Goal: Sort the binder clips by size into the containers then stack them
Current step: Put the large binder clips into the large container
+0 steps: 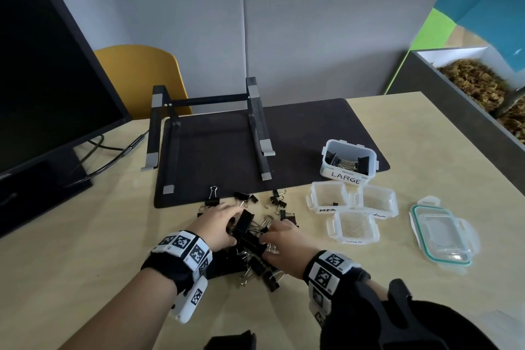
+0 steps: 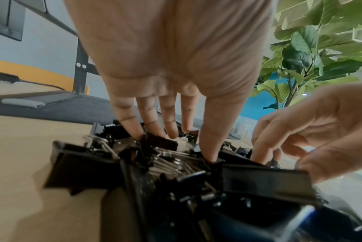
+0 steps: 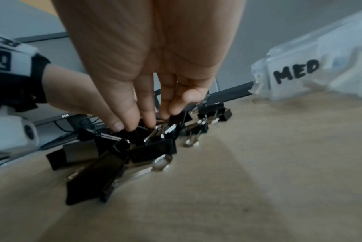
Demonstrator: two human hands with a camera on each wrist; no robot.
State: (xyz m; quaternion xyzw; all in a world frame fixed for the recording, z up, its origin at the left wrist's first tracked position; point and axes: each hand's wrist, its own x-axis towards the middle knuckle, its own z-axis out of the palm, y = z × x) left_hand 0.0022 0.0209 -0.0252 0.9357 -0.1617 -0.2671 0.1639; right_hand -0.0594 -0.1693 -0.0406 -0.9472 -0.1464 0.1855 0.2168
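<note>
head | hands: left [image 1: 218, 226], right [image 1: 284, 244] fingers extended into clip pile [image 1: 252, 247] | laptop stand [image 1: 210, 133] behind, containers [image 1: 352, 207] right

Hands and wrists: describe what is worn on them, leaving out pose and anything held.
Both hands are bare, no gloves. The left hand has a black fabric wristband carrying white blocks printed with black square fiducial markers, plus a white camera pod with another marker. The right hand has a matching marker band, with a black strap and a black sleeve behind it.
</note>
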